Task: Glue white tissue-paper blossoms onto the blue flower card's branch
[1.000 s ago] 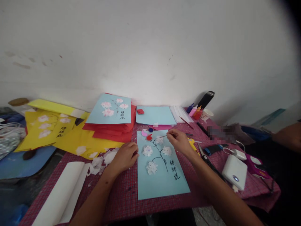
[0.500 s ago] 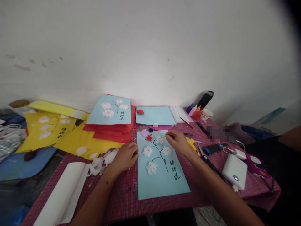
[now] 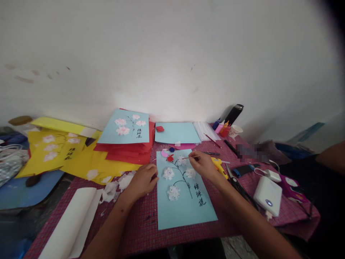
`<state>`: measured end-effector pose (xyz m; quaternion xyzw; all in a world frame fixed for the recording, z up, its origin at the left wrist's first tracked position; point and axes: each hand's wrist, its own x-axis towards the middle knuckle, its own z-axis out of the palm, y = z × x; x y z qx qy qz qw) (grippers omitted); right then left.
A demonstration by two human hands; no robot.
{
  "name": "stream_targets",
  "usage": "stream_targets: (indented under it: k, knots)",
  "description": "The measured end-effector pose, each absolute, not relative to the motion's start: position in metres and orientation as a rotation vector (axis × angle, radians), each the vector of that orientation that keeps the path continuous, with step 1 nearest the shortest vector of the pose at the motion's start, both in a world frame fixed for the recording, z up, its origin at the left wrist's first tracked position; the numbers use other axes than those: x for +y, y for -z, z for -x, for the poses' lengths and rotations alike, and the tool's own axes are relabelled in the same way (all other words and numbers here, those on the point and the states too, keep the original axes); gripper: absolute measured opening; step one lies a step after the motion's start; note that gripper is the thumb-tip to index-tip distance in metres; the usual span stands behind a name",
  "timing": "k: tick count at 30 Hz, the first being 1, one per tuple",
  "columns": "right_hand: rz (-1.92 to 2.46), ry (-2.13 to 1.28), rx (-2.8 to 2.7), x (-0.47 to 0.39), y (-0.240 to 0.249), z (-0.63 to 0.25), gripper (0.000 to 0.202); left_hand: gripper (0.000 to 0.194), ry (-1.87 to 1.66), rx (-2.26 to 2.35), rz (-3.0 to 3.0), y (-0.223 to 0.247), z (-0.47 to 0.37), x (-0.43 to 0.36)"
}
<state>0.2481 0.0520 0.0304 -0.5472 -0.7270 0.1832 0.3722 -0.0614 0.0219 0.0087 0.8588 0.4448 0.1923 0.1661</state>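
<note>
A light blue sheet (image 3: pixel 185 216) lies in front of me with a drawn dark branch, black brush characters and several white paper flowers (image 3: pixel 174 193). My right hand (image 3: pixel 201 163) pinches a thin stick (image 3: pixel 186 158), its tip at the top flower (image 3: pixel 182 160). Whether it is a brush or a plain stick is too small to tell. At the sheet's left edge rests my left hand (image 3: pixel 144 178), fingers curled, with nothing visible in it. Beyond the flower, dabs of pink (image 3: pixel 164 153), red (image 3: pixel 170 158) and dark blue (image 3: pixel 171 149) sit near the sheet's top edge.
A stack of red sheets (image 3: pixel 129 154) bears a finished blue flower picture (image 3: pixel 107 133). Yellow sheets (image 3: pixel 78 162) and torn white paper (image 3: pixel 110 190) lie left. On the right are paint bottles (image 3: pixel 225 129), a yellow glue gun (image 3: pixel 219 166), scissors (image 3: pixel 238 185) and a white power bank (image 3: pixel 268 194).
The stick in my right hand lies slightly differently at the top flower. My left hand stays in place. The whole view has shifted a little.
</note>
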Motion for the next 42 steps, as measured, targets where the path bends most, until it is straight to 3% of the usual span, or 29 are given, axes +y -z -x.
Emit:
stream_targets:
  k: [42]
  knots:
    - [1.394, -0.526, -1.790, 0.029, -0.025, -0.250, 0.015, 0.007, -0.547, 1.291, -2.426, -0.007, 0.061, 0.022]
